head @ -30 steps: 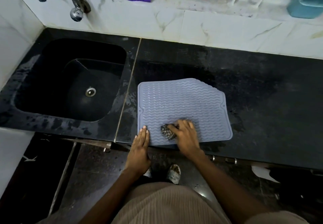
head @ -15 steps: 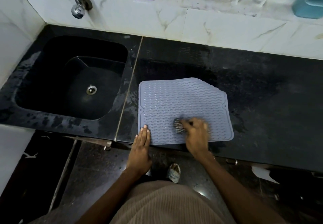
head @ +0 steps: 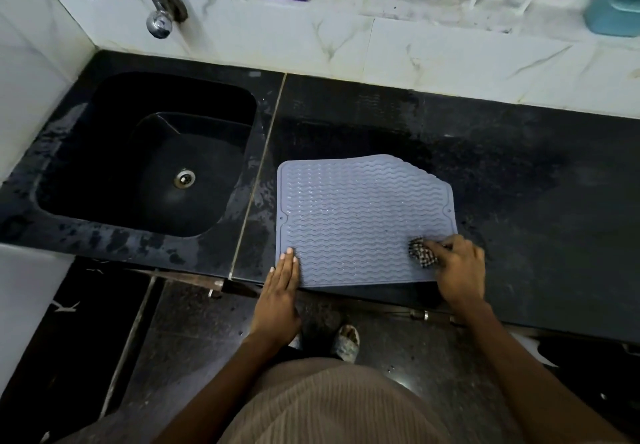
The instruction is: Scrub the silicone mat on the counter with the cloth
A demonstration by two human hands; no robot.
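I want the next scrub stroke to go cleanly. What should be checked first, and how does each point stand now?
1. Left hand pinning the silicone mat: ok, flat on its near left corner.
2. Right hand gripping the cloth: ok.
3. Cloth on the mat: ok, near the right edge.
4. Mat fully on the counter: not ok, near edge overhangs.
5. Mat lying flat: cannot tell at the far right corner.

Single head view; looks steeply down, close over counter [head: 519, 180].
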